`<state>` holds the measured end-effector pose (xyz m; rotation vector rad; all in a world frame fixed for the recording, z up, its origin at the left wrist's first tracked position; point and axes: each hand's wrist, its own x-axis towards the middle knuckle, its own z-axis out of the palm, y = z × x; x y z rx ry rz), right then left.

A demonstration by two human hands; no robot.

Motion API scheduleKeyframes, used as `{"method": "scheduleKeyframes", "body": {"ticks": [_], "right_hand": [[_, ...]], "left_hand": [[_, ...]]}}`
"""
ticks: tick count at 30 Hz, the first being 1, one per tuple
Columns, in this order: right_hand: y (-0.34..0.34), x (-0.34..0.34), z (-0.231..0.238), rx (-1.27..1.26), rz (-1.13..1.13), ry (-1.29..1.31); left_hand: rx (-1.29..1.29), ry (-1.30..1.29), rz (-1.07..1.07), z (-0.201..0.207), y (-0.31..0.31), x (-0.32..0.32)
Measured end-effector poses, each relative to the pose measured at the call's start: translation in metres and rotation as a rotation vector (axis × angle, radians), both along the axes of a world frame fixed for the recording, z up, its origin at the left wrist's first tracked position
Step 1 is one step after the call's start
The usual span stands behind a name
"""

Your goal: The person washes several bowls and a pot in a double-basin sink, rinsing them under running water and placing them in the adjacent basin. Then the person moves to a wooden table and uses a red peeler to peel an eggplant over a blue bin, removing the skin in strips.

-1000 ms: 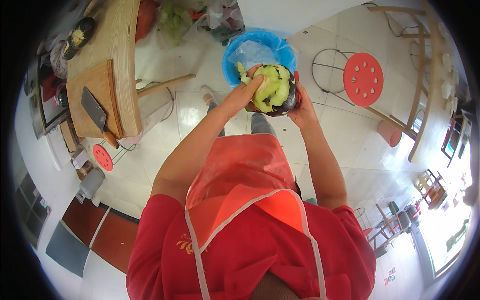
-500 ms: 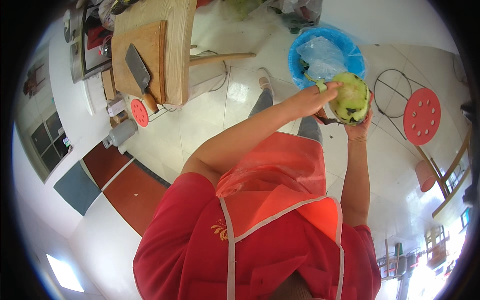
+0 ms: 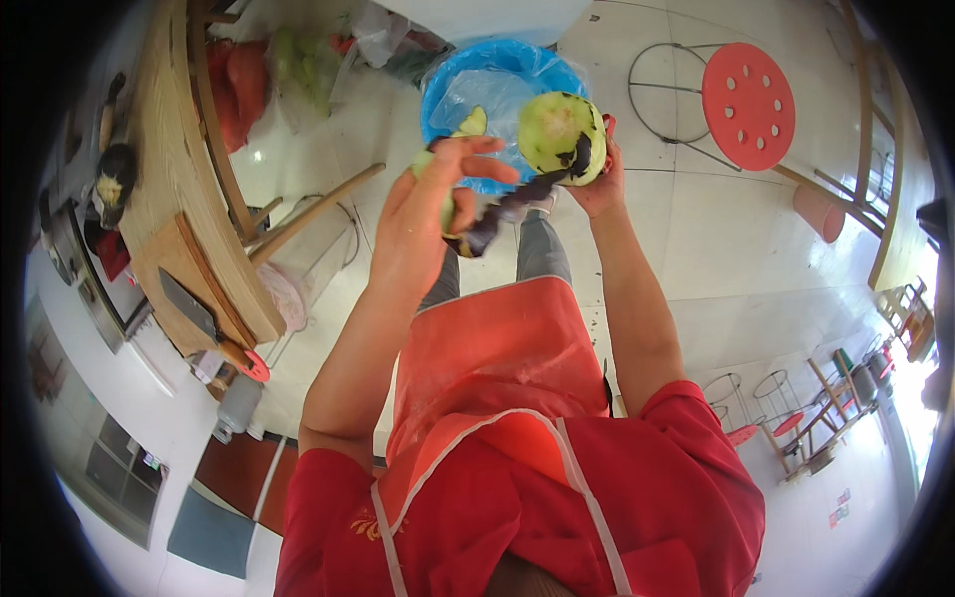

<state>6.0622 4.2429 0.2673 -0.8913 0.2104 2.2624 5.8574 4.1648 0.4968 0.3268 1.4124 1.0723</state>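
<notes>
You hold the round, mostly peeled green vegetable [image 3: 559, 134] out in front of you, directly above the blue-lined bin [image 3: 497, 85] on the floor, which looks like a way of letting the scraps drop straight into the bag. Your right hand [image 3: 597, 179] cups it from below and behind, fingers wrapped around the far side in a closed grip, so the pale peeled face turns toward you. A long dark purple strip of peel [image 3: 512, 209] hangs from the vegetable and runs down to your left hand [image 3: 433, 204], which is partly open: the fingers are spread and loosely curled, the thumb side touching the strip. You seem to have a small pale green piece [image 3: 426, 164] against that palm, though whether a peeler sits there too cannot be made out. At your left stands the wooden desk [image 3: 169, 179], with a cleaver [image 3: 189, 306] lying on a cutting board [image 3: 189, 289] well apart from your hands; a red stool [image 3: 748, 104] stands beyond the bin.
</notes>
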Motion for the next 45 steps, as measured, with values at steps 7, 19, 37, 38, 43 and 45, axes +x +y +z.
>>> {"method": "scheduleKeyframes", "body": {"ticks": [7, 19, 37, 38, 43, 45], "right_hand": [[-0.004, 0.037, -0.006, 0.037, -0.033, -0.086], [-0.008, -0.034, 0.017, 0.223, 0.105, 0.056], [0.048, -0.04, 0.034, 0.562, 0.552, -0.263], [0.057, -0.033, 0.029, 0.601, 0.594, -0.334], [0.14, 0.03, -0.032, 1.301, 1.071, -1.553], [0.179, 0.06, -0.059, 1.559, 1.529, -1.867]], "left_hand": [[-0.208, 0.23, -0.248, -0.133, -0.008, -0.023], [-0.182, -0.373, 0.009, -0.175, 0.012, -0.006], [-0.031, -0.823, 0.155, -0.247, -0.012, -0.037], [-0.051, -0.876, 0.242, -0.248, -0.013, -0.038], [-0.066, -0.558, 0.475, -0.238, -0.008, -0.049], [-0.057, -0.548, 0.557, -0.232, -0.011, -0.055]]}}
